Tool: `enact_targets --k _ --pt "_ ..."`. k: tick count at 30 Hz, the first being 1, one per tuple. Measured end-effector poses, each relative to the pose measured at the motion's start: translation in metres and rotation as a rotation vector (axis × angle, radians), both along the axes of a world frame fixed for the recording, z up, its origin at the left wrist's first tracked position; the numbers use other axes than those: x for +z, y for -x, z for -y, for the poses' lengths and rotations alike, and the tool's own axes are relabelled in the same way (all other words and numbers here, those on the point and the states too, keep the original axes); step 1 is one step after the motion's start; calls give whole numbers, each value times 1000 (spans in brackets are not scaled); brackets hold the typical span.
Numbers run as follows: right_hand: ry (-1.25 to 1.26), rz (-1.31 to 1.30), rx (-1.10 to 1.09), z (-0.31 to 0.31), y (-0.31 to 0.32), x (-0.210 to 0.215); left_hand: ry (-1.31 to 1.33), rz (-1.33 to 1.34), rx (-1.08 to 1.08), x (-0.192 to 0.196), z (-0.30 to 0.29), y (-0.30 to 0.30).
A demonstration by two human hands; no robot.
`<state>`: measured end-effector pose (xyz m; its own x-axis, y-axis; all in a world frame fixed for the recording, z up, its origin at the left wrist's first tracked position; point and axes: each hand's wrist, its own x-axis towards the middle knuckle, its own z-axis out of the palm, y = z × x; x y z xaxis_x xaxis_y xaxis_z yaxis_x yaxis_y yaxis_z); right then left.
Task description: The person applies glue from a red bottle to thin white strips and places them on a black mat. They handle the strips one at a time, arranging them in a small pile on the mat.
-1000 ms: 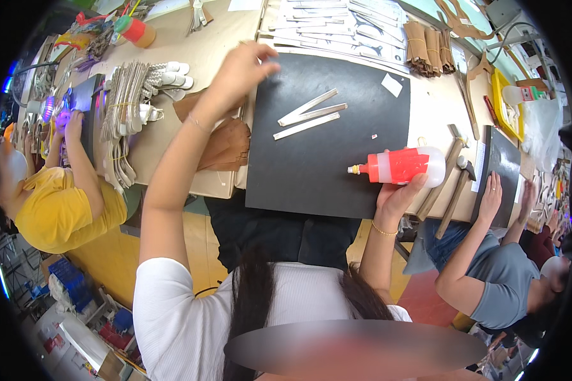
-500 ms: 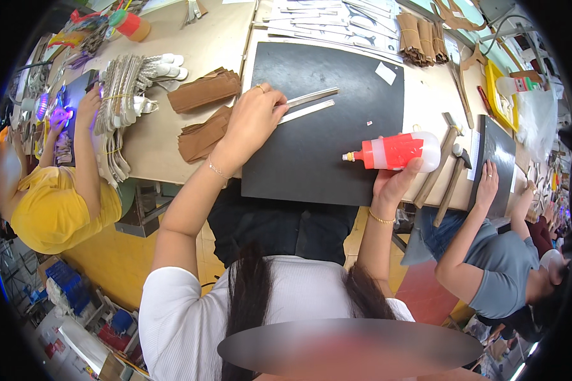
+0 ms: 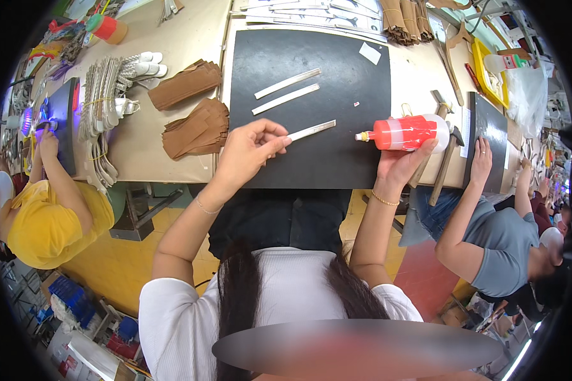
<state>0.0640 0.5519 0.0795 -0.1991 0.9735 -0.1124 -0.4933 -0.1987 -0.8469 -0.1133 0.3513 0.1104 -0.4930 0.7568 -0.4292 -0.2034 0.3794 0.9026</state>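
Note:
My left hand [image 3: 254,150] pinches one end of a narrow pale strip [image 3: 316,129] over the near part of a black board [image 3: 324,162]. Farther up the board lie two similar strips, an upper strip [image 3: 288,83] and a lower strip [image 3: 286,99], roughly parallel and slightly apart. My right hand [image 3: 400,164] is wrapped round a red and clear squeeze bottle [image 3: 405,133], held sideways above the board's right edge. Its thin nozzle points left, toward the held strip. Left of the board, two stacks of brown strips, a far stack [image 3: 185,84] and a near stack [image 3: 197,129], rest on the table.
Hammers [image 3: 443,166] lie right of the board. Bundled brown strips [image 3: 405,22] and pale strips on sheets [image 3: 311,16] are at the back. A bundle of pale straps [image 3: 102,95] lies left. A person in yellow [image 3: 54,219] and a person in grey-blue [image 3: 496,251] sit on either side.
My left hand has drawn one strip toward me, away from the two others, which now lie free on the board. The bottle has shifted slightly to the right, still in my right hand.

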Motion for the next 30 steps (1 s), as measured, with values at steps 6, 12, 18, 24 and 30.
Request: enact_targets --k 6,12,18,24,30 --pt "-289 152 98 3 2 -2 -100 225 155 -19 17 -10" --pt "-436 270 129 3 18 0 -112 268 224 -21 21 -8" --pt "-489 337 144 6 22 -3 -88 271 227 -18 23 -8" --pt "-463 336 160 14 25 -3 -98 300 221 -23 24 -7" --pt "-431 280 226 32 36 -5 -86 257 217 -24 25 -10"
